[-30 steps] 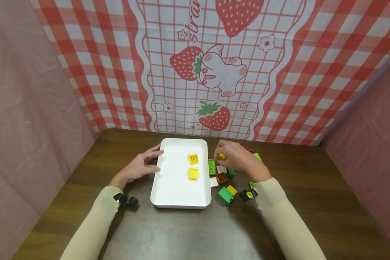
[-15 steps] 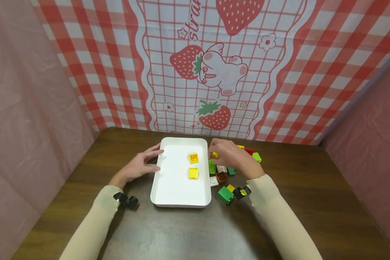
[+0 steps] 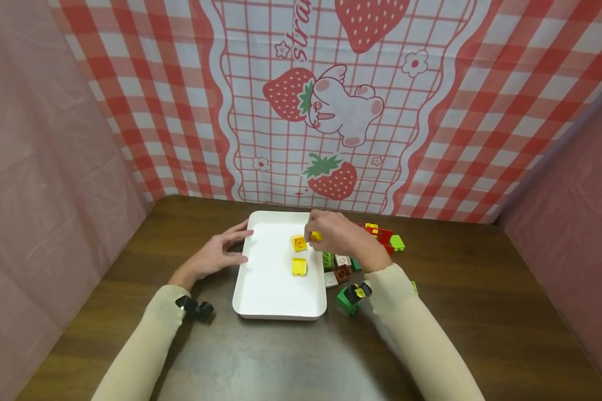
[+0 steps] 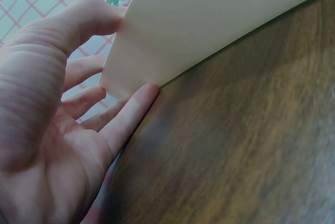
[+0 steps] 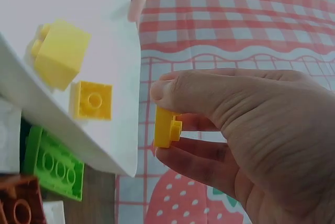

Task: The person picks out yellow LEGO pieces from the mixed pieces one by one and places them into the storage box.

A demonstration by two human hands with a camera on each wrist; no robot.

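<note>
In the head view my right hand (image 3: 333,233) is over the right rim of a white tray (image 3: 269,301). Between thumb and fingertips it pinches a yellow toy building brick (image 5: 166,129), which the right wrist view shows from the side. Inside the tray lie two other yellow bricks: one (image 5: 94,100) has its hollow underside up, and a taller one (image 5: 64,54) has its studs to the side. My left hand (image 3: 217,255) rests at the tray's left side. Its thumb and fingertips (image 4: 149,89) touch the rim and outer wall, the fingers loosely extended.
Several loose bricks lie right of the tray, among them a lime green one (image 5: 55,166), a brown one (image 3: 343,273), a darker green one (image 3: 348,301) and red pieces (image 3: 383,236). All stand on a brown wooden table (image 3: 481,312). A strawberry-patterned cloth (image 3: 180,111) hangs behind.
My right hand has moved left with the yellow brick, from above the loose bricks to over the tray's right rim. The left hand and the tray hold their place.
</note>
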